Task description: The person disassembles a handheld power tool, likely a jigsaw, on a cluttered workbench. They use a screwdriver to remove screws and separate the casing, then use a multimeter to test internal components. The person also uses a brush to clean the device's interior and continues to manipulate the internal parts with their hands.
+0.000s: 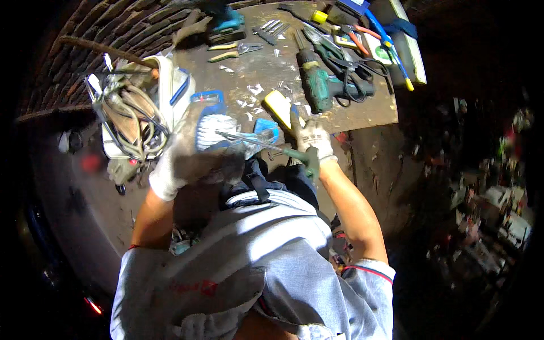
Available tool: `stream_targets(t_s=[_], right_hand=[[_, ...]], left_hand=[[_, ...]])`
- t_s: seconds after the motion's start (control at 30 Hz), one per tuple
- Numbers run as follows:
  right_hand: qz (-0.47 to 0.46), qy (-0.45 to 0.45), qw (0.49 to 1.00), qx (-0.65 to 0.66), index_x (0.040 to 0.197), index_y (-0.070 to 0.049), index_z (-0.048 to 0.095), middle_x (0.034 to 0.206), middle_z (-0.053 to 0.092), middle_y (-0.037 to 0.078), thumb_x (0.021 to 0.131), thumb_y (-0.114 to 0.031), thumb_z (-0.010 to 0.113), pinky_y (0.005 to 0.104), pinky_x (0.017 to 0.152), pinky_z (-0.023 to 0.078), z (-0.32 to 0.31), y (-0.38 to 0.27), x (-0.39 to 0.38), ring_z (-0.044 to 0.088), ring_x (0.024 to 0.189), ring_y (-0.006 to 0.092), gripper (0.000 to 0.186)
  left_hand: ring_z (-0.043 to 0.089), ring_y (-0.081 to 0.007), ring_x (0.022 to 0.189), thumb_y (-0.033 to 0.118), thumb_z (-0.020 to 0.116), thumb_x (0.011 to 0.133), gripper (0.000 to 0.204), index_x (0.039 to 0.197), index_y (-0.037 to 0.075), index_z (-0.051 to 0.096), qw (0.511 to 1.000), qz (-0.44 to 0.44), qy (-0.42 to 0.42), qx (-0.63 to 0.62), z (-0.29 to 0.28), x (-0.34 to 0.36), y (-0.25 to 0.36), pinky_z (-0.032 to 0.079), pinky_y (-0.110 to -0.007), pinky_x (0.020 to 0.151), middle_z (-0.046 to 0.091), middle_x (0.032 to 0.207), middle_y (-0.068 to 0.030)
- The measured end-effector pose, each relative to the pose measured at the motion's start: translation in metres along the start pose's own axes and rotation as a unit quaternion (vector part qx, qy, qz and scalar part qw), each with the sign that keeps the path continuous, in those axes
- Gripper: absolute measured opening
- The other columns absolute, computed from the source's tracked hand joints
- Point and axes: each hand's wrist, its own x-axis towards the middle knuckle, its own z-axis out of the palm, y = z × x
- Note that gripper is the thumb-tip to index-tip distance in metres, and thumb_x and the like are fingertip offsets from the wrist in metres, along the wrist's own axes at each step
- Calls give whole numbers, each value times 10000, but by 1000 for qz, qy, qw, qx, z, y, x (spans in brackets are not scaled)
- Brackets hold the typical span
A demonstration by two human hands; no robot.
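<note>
My gloved left hand [190,156] is closed around a blue-framed plastic case [207,101] with a row of pale, slender pieces [214,126], held over the table's front edge. My gloved right hand [306,136] grips a green-handled tool with a long metal shaft [260,143], whose tip reaches the pale pieces. A finger of that hand rests by a yellow rectangular object [276,105] on the table. A small blue item [266,127] sits just beside the case, between my hands. Small white scraps [255,89] lie scattered around.
The worn table [232,76] holds a cordless drill [317,88], black scissors [351,73], pliers [226,54] and several other tools. A white container of cables [173,79] stands at left beside a brick wall [113,28]. Clutter [498,198] fills the dark floor at right.
</note>
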Motion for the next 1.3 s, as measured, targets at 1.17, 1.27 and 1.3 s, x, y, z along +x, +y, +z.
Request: stream_targets(t_s=[1.17,1.27,1.3], right_hand=[[586,-40,782,207,1347,-54,432,1118,651,231,858,-401,588,491,800,527,718,630,-100,649,955,404,620],[540,-69,812,208,1328,-50,464,1112,654,201,872,-347,587,459,787,530,702,639,-106,650,925,361,558],[519,-50,820,236,1326,-46,469,1106,652,191,877,-336,587,447,788,527,684,633,-102,645,922,346,547]], left_hand=[[557,-180,1036,173,451,985,321,1259,18,515,872,-415,259,29,138,158,23,445,-299,949,593,1144,-59],[555,-180,1047,165,445,990,328,1278,22,508,871,-413,266,12,111,147,52,445,-298,959,592,1164,-59],[554,-180,1050,163,442,991,331,1284,23,506,871,-411,271,-3,102,135,68,444,-298,963,591,1170,-60]])
